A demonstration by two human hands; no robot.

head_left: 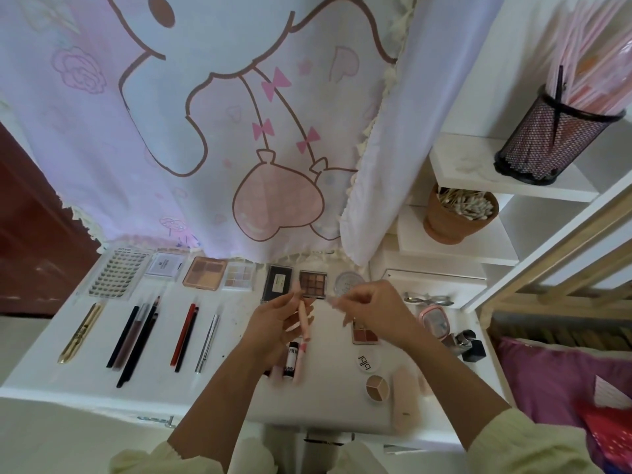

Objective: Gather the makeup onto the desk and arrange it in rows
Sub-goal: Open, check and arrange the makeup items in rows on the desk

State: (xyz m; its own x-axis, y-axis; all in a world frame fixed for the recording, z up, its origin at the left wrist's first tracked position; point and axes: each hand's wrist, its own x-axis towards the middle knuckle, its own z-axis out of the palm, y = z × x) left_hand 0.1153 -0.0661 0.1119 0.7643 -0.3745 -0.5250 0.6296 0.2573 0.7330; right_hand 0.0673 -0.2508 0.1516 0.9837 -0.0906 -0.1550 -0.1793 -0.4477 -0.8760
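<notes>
Palettes (205,278) and pencils (136,336) lie in rows; compacts (377,388) (right side) lie loose. Left hand (277,323) grips a stick (303,319); whether the right hand (376,309) holds anything is unclear.

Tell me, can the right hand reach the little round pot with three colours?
Probably yes. The round pot lies uncovered on the desk, just beside the right forearm, and the right hand hovers close by.

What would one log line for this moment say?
step: arranging rows | left hand: holds pink stick | right hand: curled, contents unclear | desk: palettes behind, pencils in front
</notes>
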